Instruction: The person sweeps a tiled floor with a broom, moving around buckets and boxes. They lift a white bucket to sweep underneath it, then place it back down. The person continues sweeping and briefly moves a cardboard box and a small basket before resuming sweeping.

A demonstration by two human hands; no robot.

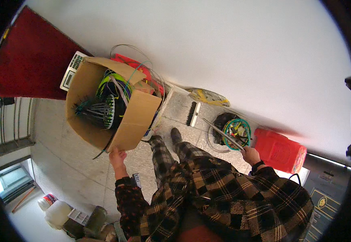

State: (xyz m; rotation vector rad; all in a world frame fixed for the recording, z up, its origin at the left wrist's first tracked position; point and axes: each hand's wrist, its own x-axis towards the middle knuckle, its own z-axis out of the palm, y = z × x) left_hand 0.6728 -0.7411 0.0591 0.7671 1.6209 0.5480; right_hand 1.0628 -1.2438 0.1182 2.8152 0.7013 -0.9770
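Observation:
My left hand (118,158) holds the lower corner of a large open cardboard box (143,116). Inside lie coiled green and yellow cables (114,80) and a fan-shaped bundle of grey leads with a row of connectors (110,112). A dark strip hangs over the box edge close to my left fingers. Off to the right, my right hand (251,155) is closed around a thin grey pole (223,133). The pole slants toward a white broom head with dark bristles (196,114) on the floor; I cannot tell whether they are joined.
A bin with a black liner and a green rim (250,133) holds scraps beside a red plastic container (280,149). Behind the box are a scale (74,71), a red bag (133,63) and a dark red panel (36,54). Jugs (57,213) line the lower left wall.

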